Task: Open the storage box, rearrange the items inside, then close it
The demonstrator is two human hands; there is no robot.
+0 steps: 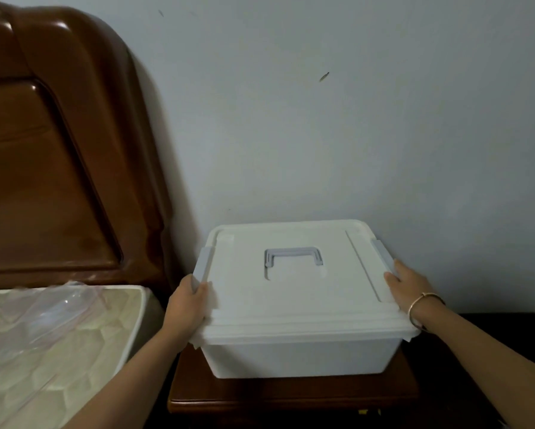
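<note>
The white plastic storage box [297,357] is gripped at its grey left latch [203,263] by the left hand [188,301], at its grey right latch [382,252] by the right hand [410,289]; judged stiff, light.

Viewpoint: one camera worn on the person's head, above and just in front of the white storage box [297,357], which stands on a dark wooden nightstand [291,394].
Facing: forward and down, toward the pale wall [352,119] behind the storage box; its lid top shows whole, its front wall foreshortened.
Nearness: close; both forearms run up from the bottom edge, the left hand [187,300] and right hand [410,284] each holding a side of the storage box.
Framing: the storage box sits below centre, slightly right; left of it are the wooden headboard [59,150] and a mattress [59,351] corner.
Lens: wide-angle.
</note>
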